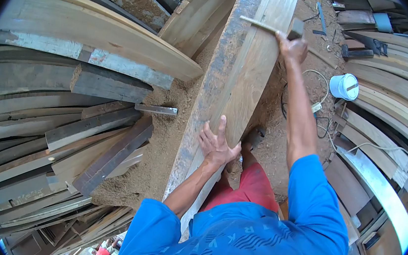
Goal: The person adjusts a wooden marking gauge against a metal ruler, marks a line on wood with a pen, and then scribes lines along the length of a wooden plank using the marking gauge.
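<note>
A long wooden plank [251,78] lies lengthwise in front of me on a worn, paint-stained beam [212,86]. My left hand [216,145] rests on the plank's near part with its fingers spread and thumb out. Farther up, my right hand [293,48] is closed at the plank's right edge. It grips what looks like a wooden marking gauge [259,24], a thin stick with a block on it. The stick's left end reaches across the plank's top. The block sits by the fingers, and the grip hides where the two join.
Stacked boards [25,74] fill the left side, and more boards [392,87] line the right. A white bucket [343,86] stands on the dusty ground near a pale cable [326,85]. A handsaw [369,44] lies at upper right. A short metal bar [156,109] juts over sawdust.
</note>
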A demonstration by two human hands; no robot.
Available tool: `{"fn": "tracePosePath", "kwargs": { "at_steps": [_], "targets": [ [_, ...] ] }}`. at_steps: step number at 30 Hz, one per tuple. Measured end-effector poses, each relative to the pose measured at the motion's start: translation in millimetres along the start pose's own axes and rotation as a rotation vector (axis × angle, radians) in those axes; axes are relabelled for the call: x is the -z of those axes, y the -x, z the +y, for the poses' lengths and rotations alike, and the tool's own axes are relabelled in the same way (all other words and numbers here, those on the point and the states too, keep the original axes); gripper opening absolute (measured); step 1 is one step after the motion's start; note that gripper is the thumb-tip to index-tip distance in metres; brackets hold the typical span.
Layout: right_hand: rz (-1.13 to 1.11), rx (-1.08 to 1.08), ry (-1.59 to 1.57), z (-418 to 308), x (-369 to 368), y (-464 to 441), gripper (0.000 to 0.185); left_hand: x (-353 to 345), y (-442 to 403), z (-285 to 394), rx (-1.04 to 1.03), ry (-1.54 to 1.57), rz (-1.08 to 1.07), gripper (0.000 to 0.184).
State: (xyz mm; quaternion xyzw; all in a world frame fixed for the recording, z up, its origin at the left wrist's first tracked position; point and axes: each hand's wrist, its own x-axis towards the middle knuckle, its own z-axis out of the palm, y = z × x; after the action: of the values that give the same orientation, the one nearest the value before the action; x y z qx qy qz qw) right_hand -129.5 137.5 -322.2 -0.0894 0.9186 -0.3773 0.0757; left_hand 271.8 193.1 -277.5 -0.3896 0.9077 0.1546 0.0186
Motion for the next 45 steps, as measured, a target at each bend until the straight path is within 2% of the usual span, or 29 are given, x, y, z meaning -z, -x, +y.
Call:
{"fn": "tracePosePath", "kwargs": {
  "at_steps": [5, 7, 9, 13, 14, 17, 20, 26, 30, 33, 34, 35, 40, 45],
  "targets": [
    [0.079, 0.160, -0.280, 2.7, 26.1, 166.2, 0.067, -1.8, 4.7, 1.1, 0.030, -0.003, -0.010, 0.129],
    [0.038, 0.113, -0.266, 15.2, 29.3, 219.8, 0.071, -4.9, 8.2, -4.6, 0.008, 0.014, 0.000, 0.128],
    [0.145, 0.254, -0.246, 31.8, 24.9, 264.2, 0.075, -9.1, 12.5, -15.1, -0.044, 0.077, 0.016, 0.127],
    [0.156, 0.143, -0.320, 22.1, 25.1, 307.4, 0.071, -5.6, 20.2, -26.5, -0.089, 0.098, 0.021, 0.121],
    [0.195, 0.202, -0.424, 36.7, 9.7, 298.3, 0.069, -3.9, 19.5, -25.0, -0.089, 0.101, 0.014, 0.120],
    [0.176, 0.226, -0.278, 44.5, 0.4, 253.0, 0.067, -4.4, 21.0, -25.2, -0.096, 0.089, 0.031, 0.118],
    [0.244, 0.134, -0.181, 33.0, -3.3, 227.9, 0.063, -1.5, 15.9, -23.7, -0.098, 0.104, 0.035, 0.117],
    [0.113, 0.176, -0.307, 29.9, 15.2, 241.1, 0.070, 0.3, 15.3, -21.5, -0.083, 0.090, 0.010, 0.116],
    [0.166, 0.184, -0.302, 42.8, 4.9, 258.1, 0.072, -1.5, 15.4, -19.8, -0.087, 0.089, 0.005, 0.117],
    [0.198, 0.218, -0.244, 29.6, 2.3, 220.5, 0.070, -2.4, 12.9, -21.4, -0.097, 0.095, -0.001, 0.117],
    [0.210, 0.166, -0.174, 20.4, 2.4, 203.4, 0.067, -2.7, 13.9, -21.7, -0.099, 0.099, -0.011, 0.118],
    [0.277, 0.289, -0.240, 25.4, -5.7, 181.4, 0.064, -3.1, 16.0, -22.4, -0.101, 0.098, -0.013, 0.118],
    [0.262, 0.109, -0.083, 15.4, -11.7, 121.8, 0.062, 0.3, 11.6, -20.1, -0.114, 0.091, -0.012, 0.118],
    [0.041, 0.002, -0.076, -6.4, 17.5, 109.1, 0.069, -2.7, 12.0, -19.0, -0.098, 0.057, -0.014, 0.118]
  ]
}}
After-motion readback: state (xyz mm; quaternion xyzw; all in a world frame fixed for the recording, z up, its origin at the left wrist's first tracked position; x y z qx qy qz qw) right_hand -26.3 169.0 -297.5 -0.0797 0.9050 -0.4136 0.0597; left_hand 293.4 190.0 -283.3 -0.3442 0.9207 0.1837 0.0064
